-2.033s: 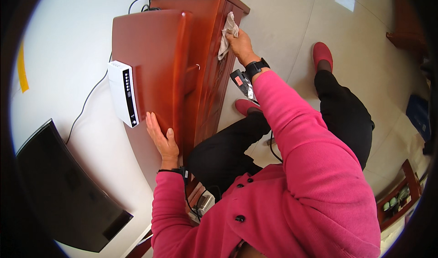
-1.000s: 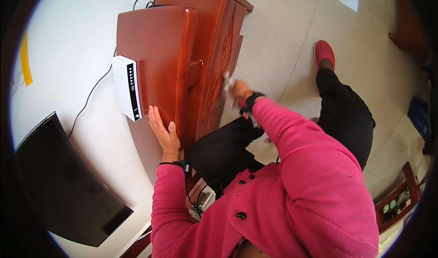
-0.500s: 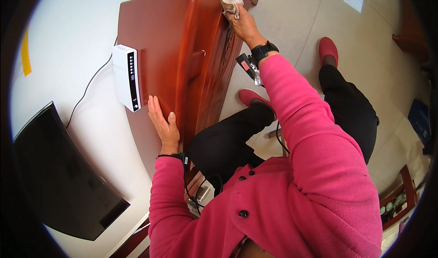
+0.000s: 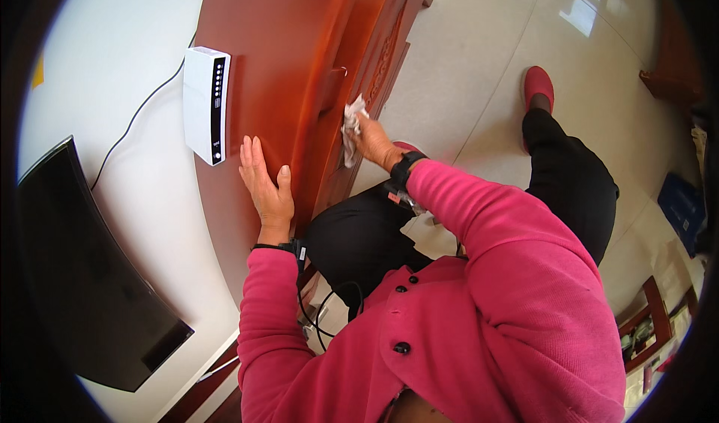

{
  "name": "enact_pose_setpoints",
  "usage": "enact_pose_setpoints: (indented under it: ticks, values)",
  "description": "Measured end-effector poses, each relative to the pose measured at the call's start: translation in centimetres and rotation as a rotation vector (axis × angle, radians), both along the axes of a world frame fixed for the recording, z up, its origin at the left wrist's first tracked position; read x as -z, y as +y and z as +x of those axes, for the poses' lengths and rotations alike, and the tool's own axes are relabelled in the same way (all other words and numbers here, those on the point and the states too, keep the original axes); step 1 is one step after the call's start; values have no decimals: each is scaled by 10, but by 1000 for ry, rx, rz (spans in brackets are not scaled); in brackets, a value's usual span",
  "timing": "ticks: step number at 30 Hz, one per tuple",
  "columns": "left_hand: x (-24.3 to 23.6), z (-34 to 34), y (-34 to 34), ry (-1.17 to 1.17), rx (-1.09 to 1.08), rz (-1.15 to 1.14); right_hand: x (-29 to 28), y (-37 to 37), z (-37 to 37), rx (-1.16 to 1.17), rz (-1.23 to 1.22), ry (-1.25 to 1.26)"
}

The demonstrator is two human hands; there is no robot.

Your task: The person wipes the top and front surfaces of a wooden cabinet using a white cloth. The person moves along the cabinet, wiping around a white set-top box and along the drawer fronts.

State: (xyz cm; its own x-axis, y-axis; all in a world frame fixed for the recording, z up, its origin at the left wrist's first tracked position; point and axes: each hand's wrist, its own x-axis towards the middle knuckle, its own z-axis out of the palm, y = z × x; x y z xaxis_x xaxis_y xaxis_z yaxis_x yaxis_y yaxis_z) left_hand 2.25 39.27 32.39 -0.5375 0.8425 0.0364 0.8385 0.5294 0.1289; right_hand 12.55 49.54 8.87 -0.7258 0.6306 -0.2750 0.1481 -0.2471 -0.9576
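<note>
A reddish-brown wooden cabinet (image 4: pixel 262 64) with a carved front runs along my left side. My left hand (image 4: pixel 267 189) rests on its top, fingers stretched out and the thumb apart, holding nothing. Gripped in my right hand (image 4: pixel 374 143) is a pale crumpled cloth (image 4: pixel 351 127), which lies against the cabinet's front face, below the top's edge. The right fingers are partly hidden behind the cloth and the back of the hand. A white router-like box (image 4: pixel 202 105) with a black front panel stands on the cabinet top, just beyond my left fingertips.
On the white wall side hangs a black screen (image 4: pixel 97 281), with a black cable (image 4: pixel 135 123) running up past the box. My legs in black trousers (image 4: pixel 573 168) straddle the pale tiled floor (image 4: pixel 457 56). A blue bag-like thing (image 4: pixel 681 204) is at the right, near a wooden frame (image 4: pixel 648 329).
My right hand has drawn the cloth from the cabinet's far end back toward me along its front. The left hand stays flat on the top. The view has shifted slightly.
</note>
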Motion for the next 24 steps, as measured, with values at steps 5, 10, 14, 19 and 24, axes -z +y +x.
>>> enact_pose_setpoints:
  ticks: [5, 10, 14, 19, 24]
  values:
    - [-1, -1, -2, -6, -4, 2, -1, -50, -4, -657, 318, -21]
    - [0, -2, -1, -6, -3, 11, 40, -2, 11, -481, 235, -236]
    - [1, -2, -1, -3, -2, 15, 56, 31, 12, 6, -315, -164]
    - [0, -1, 1, 48, 14, -5, 18, 23, 3, 106, -814, 180]
    - [-1, 0, 2, 48, 13, -13, 7, 9, 2, 127, -1054, 371]
